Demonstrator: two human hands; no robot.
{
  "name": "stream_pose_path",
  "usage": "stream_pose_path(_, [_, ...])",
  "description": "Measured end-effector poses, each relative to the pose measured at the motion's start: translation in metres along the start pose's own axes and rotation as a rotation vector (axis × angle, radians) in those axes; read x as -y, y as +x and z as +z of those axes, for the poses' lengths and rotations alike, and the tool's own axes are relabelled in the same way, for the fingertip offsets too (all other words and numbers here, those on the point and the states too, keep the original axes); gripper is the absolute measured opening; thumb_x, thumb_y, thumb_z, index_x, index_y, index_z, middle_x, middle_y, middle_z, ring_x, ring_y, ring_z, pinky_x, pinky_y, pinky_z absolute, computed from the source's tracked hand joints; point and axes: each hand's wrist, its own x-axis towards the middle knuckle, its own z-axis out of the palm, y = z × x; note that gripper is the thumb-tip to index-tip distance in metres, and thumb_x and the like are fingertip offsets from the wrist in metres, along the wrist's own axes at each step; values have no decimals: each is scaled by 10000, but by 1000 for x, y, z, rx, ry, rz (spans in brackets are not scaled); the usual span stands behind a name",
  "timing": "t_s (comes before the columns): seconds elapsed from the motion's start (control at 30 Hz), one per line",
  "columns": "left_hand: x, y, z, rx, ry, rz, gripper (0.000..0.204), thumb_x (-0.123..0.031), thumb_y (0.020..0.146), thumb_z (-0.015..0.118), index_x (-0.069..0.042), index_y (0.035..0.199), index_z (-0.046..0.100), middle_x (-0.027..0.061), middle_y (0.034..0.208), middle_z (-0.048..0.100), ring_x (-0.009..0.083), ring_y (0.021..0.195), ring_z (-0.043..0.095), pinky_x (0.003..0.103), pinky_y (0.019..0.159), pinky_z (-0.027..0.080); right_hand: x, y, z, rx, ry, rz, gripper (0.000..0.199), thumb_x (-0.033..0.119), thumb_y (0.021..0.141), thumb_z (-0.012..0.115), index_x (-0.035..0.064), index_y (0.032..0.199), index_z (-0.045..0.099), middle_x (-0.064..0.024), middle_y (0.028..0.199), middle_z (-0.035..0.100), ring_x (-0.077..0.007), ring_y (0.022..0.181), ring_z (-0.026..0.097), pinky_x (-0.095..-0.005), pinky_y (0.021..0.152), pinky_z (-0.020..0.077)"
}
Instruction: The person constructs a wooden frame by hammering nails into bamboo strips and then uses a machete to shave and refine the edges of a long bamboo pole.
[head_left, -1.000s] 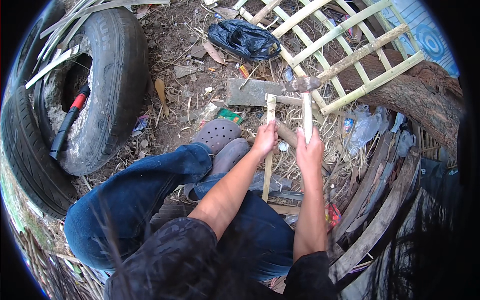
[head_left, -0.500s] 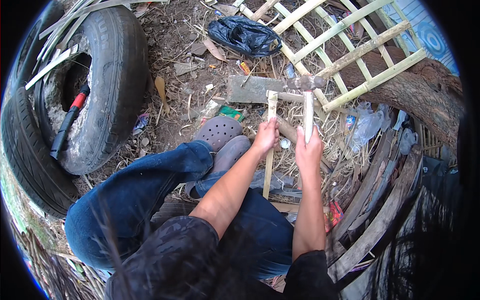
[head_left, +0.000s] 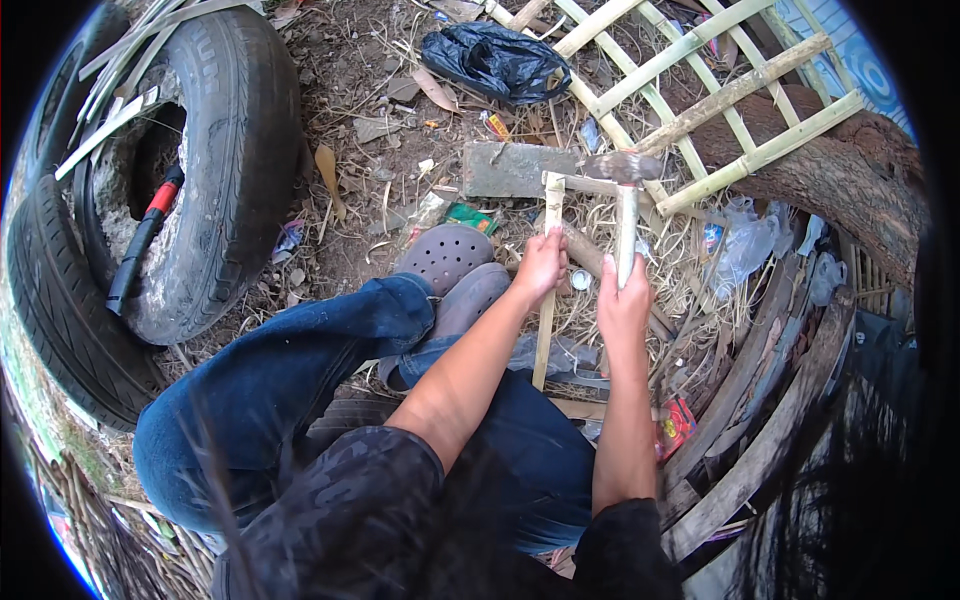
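My left hand (head_left: 543, 264) is closed round an upright, pale bamboo strip (head_left: 543, 345), a little below its upper end. Another thin bamboo piece (head_left: 590, 185) meets that end and runs to the right, behind the hammer. My right hand (head_left: 625, 300) grips the handle of a hammer (head_left: 627, 220), whose rusty metal head (head_left: 622, 167) points away from me, to the right of the strip's top. Whether the head touches the thin piece I cannot tell. A grey flat block (head_left: 515, 170) lies on the ground just beyond the strip's end.
At the upper right a bamboo lattice (head_left: 690, 120) leans over a thick log (head_left: 850, 170). Old tyres (head_left: 235, 170) stand at the left, with a black and red tool (head_left: 145, 240) on one. A black plastic bag (head_left: 495, 62) and weathered planks (head_left: 740, 480) lie around.
The hammer's handle has tilted slightly, its head leaning a bit differently over the thin bamboo piece. Both hands keep their grips; the whole view has shifted a little.
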Motion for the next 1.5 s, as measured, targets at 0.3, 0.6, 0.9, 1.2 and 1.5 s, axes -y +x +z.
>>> stream_pose_path(0.3, [0,-5,-3,-38,20,10,378,-402,1026,361,-147,751,408,-81,523,282,51,397,234,236,373,196,-5,0,7,99,-203,-37,316,286,918,571,-21,988,554,-272,696,618,-459,687,619,-515,612,467])
stream_pose_path(0.6, [-8,0,-4,-21,32,11,384,-413,1023,363,-151,748,412,-80,519,282,57,394,244,236,372,209,4,9,5,155,-219,-35,312,256,918,573,-47,982,539,-258,698,620,-455,692,621,-502,592,460])
stream_pose_path(0.9, [-3,3,0,-58,39,-1,387,-425,1019,377,-153,746,408,-83,521,282,54,396,231,242,372,208,5,-4,4,73,-131,6,278,254,931,565,-18,960,517,-238,680,609,-444,671,615,-487,578,447])
stream_pose_path(1.2, [-6,-1,1,-65,53,1,383,-419,1023,364,-164,740,404,-89,511,271,46,388,214,236,368,181,-26,-20,5,40,7,69,247,240,918,588,-2,939,544,-214,687,609,-396,647,615,-441,588,457])
stream_pose_path(1.5, [-8,1,-2,-21,33,-20,389,-428,1022,359,-158,743,394,-85,509,246,48,382,199,240,360,163,-123,-48,25,-5,-111,268,333,328,907,590,-3,944,605,-242,771,640,-430,766,627,-479,704,466])
